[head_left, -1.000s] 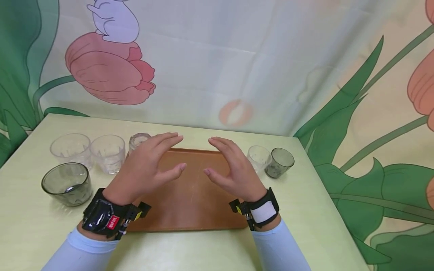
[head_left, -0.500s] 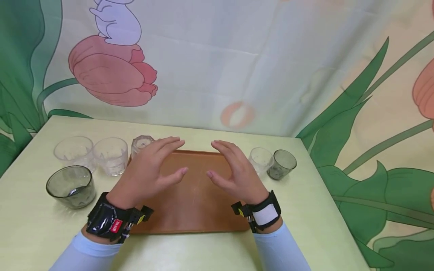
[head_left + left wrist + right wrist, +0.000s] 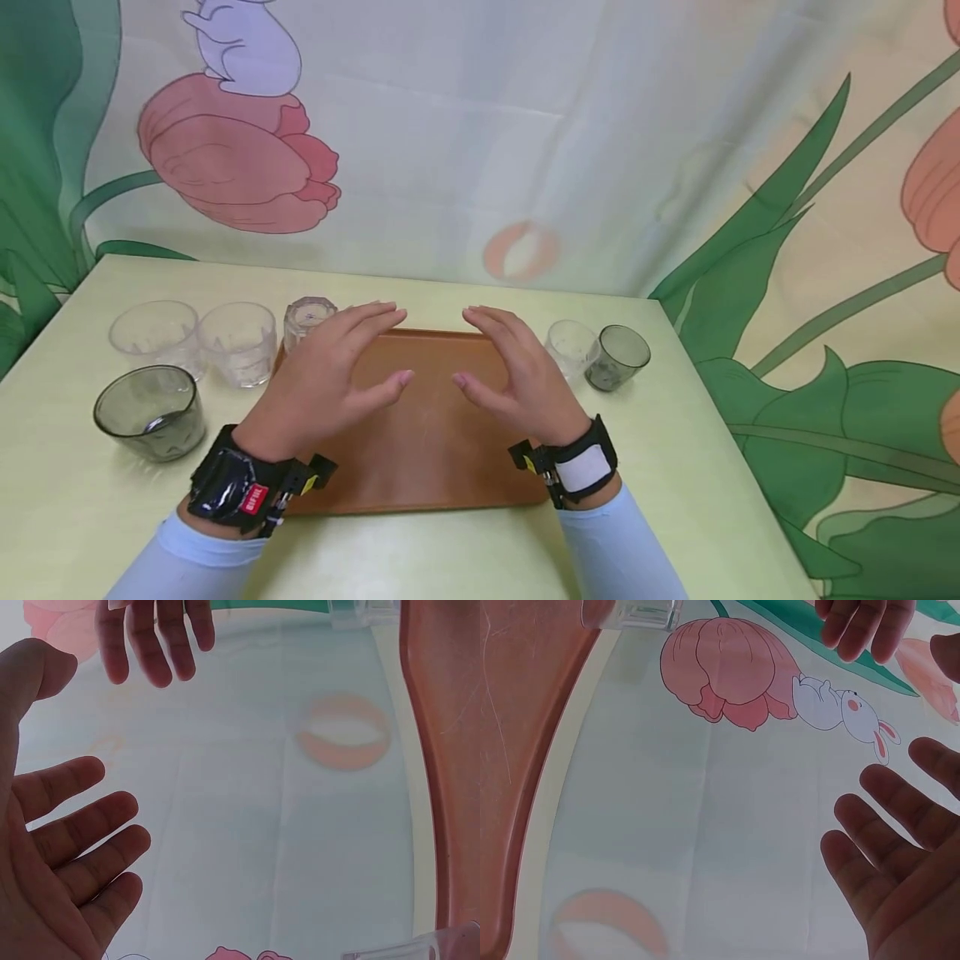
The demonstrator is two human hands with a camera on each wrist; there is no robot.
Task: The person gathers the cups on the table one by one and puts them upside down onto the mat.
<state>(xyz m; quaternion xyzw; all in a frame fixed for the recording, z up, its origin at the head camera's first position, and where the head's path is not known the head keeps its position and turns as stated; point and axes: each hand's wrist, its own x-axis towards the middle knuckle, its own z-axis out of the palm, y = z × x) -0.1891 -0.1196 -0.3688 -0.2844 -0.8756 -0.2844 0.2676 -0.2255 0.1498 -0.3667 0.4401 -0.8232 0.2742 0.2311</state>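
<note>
Both hands hover over a brown rectangular tray (image 3: 427,450), palms facing each other with a gap between. The left hand (image 3: 326,375) holds nothing, its fingers extended and thumb apart. Likewise the right hand (image 3: 528,379) is bare, fingers gently bent and spread from the thumb. In the left wrist view the left fingers (image 3: 97,817) show spread, and the right wrist view shows the right fingers (image 3: 885,817) the same way. Just behind the left hand stands a faceted clear glass (image 3: 309,313), partly hidden by it. A clear glass (image 3: 572,346) is close beyond the right hand.
On the left of the pale green table (image 3: 420,554) stand two clear cups, one (image 3: 238,342) beside another (image 3: 153,333), and a wide smoky grey cup (image 3: 150,417). A smaller smoky cup (image 3: 618,358) sits at right. A printed curtain (image 3: 450,150) hangs behind.
The hands keep the same pose above the tray, and the cups stay in place. Only the head view shifts slightly.
</note>
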